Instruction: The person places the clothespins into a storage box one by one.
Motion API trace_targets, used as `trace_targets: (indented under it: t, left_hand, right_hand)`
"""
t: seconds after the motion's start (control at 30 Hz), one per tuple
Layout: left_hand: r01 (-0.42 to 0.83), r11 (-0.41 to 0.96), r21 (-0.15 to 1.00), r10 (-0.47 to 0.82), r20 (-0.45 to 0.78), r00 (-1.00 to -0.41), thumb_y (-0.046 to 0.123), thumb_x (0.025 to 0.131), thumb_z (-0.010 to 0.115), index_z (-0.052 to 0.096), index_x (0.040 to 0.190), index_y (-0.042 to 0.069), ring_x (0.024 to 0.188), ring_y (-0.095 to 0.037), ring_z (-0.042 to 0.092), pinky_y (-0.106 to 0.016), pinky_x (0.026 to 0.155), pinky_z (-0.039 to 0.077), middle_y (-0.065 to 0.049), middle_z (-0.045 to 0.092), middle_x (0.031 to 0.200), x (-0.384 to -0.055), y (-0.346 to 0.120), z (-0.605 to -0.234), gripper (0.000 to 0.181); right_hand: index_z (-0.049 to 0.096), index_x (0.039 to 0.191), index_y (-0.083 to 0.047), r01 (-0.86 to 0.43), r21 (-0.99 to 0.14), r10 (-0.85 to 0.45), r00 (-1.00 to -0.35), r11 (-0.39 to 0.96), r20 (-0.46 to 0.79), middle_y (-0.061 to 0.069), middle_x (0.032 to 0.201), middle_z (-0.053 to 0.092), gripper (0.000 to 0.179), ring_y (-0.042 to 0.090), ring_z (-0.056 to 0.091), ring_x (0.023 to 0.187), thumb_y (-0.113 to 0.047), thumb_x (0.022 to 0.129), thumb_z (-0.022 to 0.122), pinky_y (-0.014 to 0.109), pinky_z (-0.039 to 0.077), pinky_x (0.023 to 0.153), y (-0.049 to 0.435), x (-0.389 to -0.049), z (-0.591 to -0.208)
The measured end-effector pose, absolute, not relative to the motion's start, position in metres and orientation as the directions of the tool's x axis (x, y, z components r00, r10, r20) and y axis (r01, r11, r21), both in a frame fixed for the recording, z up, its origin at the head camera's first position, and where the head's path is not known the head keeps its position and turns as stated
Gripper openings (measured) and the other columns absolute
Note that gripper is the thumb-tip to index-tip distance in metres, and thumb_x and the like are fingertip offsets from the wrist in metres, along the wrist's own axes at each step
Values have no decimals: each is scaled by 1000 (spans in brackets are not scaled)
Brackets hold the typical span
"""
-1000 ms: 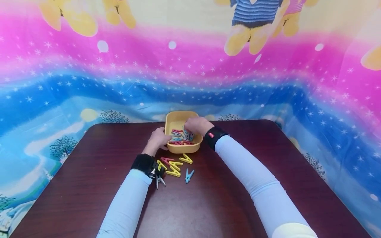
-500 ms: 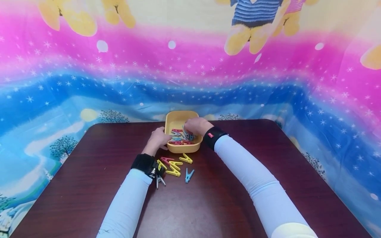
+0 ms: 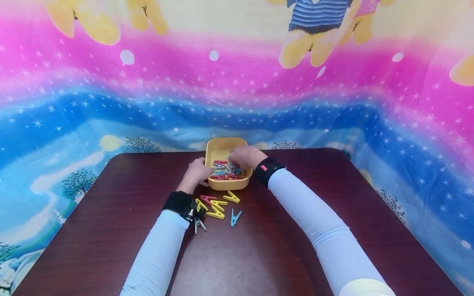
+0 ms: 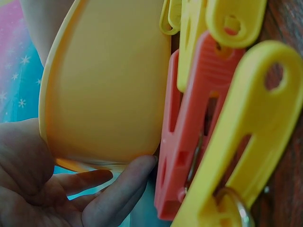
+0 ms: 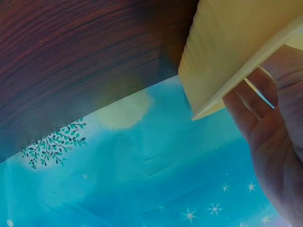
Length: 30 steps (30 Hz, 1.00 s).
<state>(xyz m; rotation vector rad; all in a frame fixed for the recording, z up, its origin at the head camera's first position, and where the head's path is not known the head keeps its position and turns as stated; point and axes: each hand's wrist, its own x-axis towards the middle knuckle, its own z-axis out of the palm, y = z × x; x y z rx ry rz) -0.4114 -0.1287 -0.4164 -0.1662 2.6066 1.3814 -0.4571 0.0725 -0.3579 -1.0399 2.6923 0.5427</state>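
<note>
A yellow plastic basket [image 3: 228, 186] stands near the table's back edge, with several red, blue and grey clothespins [image 3: 226, 177] in its near half. My left hand [image 3: 196, 172] holds the basket's left side, thumb at the rim. In the left wrist view, the fingers [image 4: 118, 189] reach round the basket's outer wall. My right hand [image 3: 244, 156] reaches over the right rim with bent fingers, just above blue clothespins [image 3: 235, 167]. The right fingertips are hidden in the head view and behind the basket wall in the right wrist view, so any grip cannot be seen.
In front of the basket lie several loose clothespins: yellow ones [image 3: 218, 204], a red one [image 3: 208, 200], a blue one [image 3: 235, 218] and a grey one [image 3: 199, 225] by the left wrist. A patterned cloth [image 3: 237, 119] hangs right behind the dark wooden table [image 3: 296, 230].
The blue clothespins under my right hand, raised a second ago, now sit lower among the others. Both hands and the basket stay almost in place.
</note>
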Motion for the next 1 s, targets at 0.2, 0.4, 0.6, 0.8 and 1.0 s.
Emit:
trace_targets:
  t: [0.2,0.4,0.6,0.8,1.0]
  left_hand:
    - [-200,555,807,-26,-224,-974,15,104,66,48,156,3,117,-43,75,-38,69,70,-27,65,140,-412,-127,-416,56]
    - [-191,548,815,-11,-222,-975,15,105,64,49,155,2,119,-42,75,-40,74,71,-28,66,138,-408,-127,-415,54]
    - [-193,539,820,-8,-224,-975,15,106,64,50,153,2,120,-41,74,-41,77,71,-27,66,137,-406,-126,-414,51]
    - [-195,542,817,-14,-223,-975,15,106,64,50,153,2,121,-42,74,-41,77,71,-28,66,138,-406,-126,-413,51]
    - [-188,550,814,-15,-215,-976,15,105,64,49,154,2,120,-42,74,-40,74,71,-28,66,139,-405,-127,-414,53]
  right_hand:
    - [75,123,-14,-670,230,-603,-739,706,-302,6,126,72,25,24,67,112,-4,99,76,41,61,103,76,-455,-352]
    - [74,128,-13,-631,171,-575,-767,757,-285,7,128,72,30,26,64,107,1,101,69,39,60,93,80,-449,-347]
    - [72,133,-12,-612,115,-576,-781,782,-241,10,138,70,33,28,63,111,-5,101,71,41,59,94,89,-441,-340]
    - [73,134,-12,-634,122,-607,-770,764,-198,10,142,68,36,28,66,121,-9,98,78,43,61,101,98,-435,-337]
    - [75,133,-16,-653,160,-641,-757,740,-125,9,136,68,38,26,67,113,-15,96,82,43,64,89,105,-419,-336]
